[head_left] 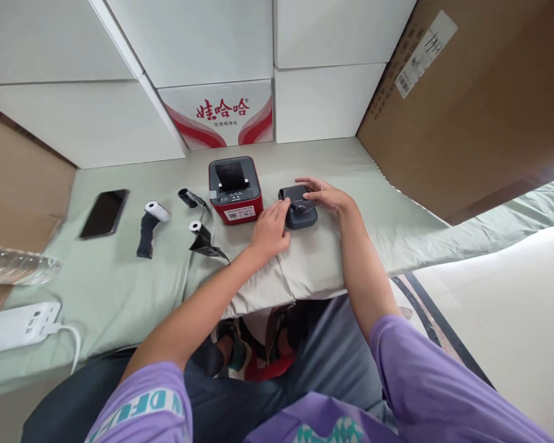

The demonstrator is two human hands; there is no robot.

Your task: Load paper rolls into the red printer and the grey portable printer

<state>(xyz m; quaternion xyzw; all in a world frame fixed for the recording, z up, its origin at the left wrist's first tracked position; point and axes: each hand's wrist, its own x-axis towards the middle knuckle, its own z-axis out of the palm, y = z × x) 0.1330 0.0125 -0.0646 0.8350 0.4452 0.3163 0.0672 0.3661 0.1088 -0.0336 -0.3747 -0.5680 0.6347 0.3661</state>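
A small dark grey printer [302, 218] sits on the cloth, with a strip of crumpled black paper on its top. My left hand [270, 231] is at its left side, fingertips pressed against the edge near the paper. From the right, my right hand [327, 195] grips it, with the thumb on top and the fingers reaching behind. Just left of the hands stands a red and black printer [240, 210], black paper rising from its slot. Black-coated paper rolls lie beyond it: one roll [195, 227], a darker roll [188, 197] and a white-cored roll [157, 211].
A smartphone [104, 213] lies at the left on the green cloth [166, 289]. A plastic bottle [18, 264] and a white power strip [21, 326] with a cable are at the left edge. White boxes [212, 37] line the back; a large brown carton [466, 104] stands right.
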